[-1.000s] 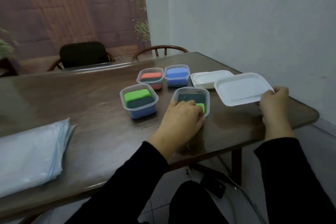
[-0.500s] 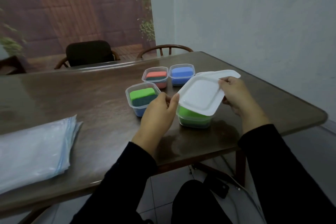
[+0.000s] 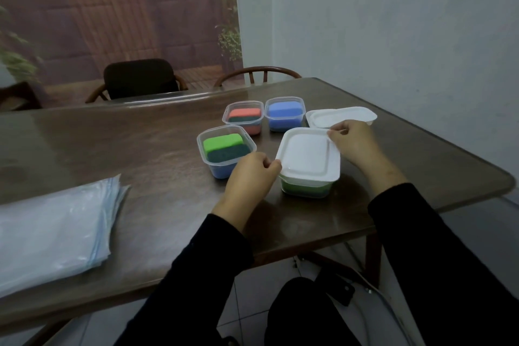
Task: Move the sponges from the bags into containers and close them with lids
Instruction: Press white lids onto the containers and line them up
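Note:
A white lid [image 3: 307, 155] lies flat on top of the nearest clear container [image 3: 306, 189], which holds green sponges. My left hand [image 3: 250, 175] pinches the lid's near left corner. My right hand [image 3: 354, 141] pinches its far right corner. Three open containers stand behind: one with a green and dark sponge [image 3: 226, 154], one with an orange sponge [image 3: 243, 116], one with a blue sponge [image 3: 285, 112]. More white lids [image 3: 348, 116] are stacked at the far right, partly hidden by my right hand.
A pile of flat clear plastic bags [image 3: 53, 229] lies on the dark wooden table [image 3: 112, 149] at the left. Two chairs [image 3: 139, 78] stand at the far side. A wall is close on the right, and the table's rounded corner [image 3: 502, 180] is near my right arm.
My right hand carried the lid from the right side over to the nearest container and lowered it flat. My left hand left the container's inside and took the lid's near corner.

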Motion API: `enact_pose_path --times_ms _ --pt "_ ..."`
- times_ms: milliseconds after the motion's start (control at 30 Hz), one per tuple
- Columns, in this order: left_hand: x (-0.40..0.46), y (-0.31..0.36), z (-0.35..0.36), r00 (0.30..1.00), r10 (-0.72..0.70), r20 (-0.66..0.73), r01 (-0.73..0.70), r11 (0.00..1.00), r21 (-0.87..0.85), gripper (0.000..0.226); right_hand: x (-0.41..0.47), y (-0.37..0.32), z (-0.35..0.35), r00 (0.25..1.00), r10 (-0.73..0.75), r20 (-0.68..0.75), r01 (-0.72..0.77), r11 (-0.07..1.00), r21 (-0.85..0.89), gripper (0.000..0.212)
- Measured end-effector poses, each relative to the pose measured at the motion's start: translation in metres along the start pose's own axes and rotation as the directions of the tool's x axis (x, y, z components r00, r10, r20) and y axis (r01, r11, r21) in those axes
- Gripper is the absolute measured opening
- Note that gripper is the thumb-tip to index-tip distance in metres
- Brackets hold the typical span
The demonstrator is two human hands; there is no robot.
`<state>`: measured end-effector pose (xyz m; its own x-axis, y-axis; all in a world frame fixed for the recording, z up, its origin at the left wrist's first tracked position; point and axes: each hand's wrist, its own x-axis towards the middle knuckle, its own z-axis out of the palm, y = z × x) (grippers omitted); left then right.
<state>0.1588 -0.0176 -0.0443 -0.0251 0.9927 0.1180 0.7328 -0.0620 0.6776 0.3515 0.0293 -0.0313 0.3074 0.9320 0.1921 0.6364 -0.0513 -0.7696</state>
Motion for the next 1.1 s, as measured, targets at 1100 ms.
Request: enact_pose_path --times_ms 1100 --pt "0.027 0.03 0.003 0.973 -0.187 0.136 0.22 0.929 -0.297 0.052 -0.03 -0.023 -0.005 0.981 0.011 0.195 0.001 0.998 -0.062 0.057"
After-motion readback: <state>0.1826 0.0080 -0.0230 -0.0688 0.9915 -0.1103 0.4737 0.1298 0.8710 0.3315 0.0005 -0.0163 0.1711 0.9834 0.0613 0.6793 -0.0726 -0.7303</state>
